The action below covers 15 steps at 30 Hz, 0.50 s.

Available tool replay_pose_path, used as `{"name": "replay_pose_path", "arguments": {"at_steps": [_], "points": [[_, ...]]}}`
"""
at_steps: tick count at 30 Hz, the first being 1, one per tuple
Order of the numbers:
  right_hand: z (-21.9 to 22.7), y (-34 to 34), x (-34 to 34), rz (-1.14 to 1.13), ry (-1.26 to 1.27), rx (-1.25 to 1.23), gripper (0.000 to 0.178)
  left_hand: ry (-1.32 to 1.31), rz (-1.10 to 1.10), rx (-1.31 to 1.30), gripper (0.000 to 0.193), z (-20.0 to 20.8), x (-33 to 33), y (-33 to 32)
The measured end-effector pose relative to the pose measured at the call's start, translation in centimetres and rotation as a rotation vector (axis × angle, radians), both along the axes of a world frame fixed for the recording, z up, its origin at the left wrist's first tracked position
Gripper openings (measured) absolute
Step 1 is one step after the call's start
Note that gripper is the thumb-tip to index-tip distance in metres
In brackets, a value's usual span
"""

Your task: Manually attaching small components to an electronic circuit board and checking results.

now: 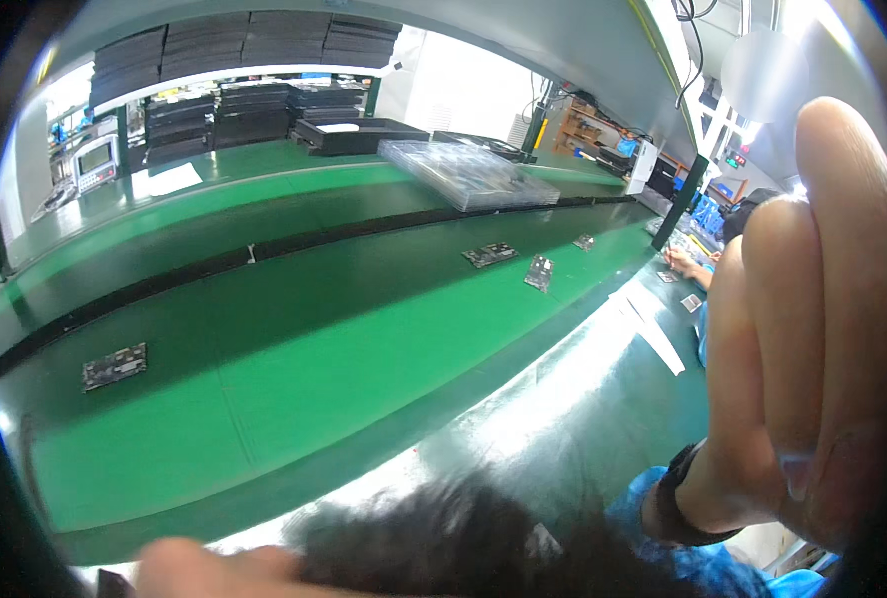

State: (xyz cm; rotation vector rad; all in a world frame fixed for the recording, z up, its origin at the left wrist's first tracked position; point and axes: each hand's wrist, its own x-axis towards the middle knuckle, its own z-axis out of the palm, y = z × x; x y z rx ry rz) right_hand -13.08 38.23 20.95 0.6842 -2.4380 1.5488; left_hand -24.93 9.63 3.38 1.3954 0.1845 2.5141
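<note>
Green desk spreads ahead, visible circuit boards lying along it, apart from both hands; I'd judge handling not yet started. Right hand raised, left hand low: I can't tell either grip.

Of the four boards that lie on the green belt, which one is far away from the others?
The leftmost board. It lies alone, while the other three boards are grouped farther right.

Head cam, left fisheye of the pair, is looking down and forward at a slant over the green belt, with a raised hand sitting very near the lens at frame right.
</note>
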Motion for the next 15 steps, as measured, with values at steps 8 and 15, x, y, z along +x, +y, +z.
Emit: {"name": "replay_pose_path", "arguments": {"at_steps": [8,15], "points": [[-0.4,0.9,-0.8,-0.011,0.046,-0.065,0.072,0.063,0.029,-0.079,0.020,1.8,-1.5,-0.5],[-1.0,1.5,-0.8,-0.004,0.109,-0.125,0.073,0.143,0.070,-0.150,0.019,3.8,-1.9,-1.2]]}}
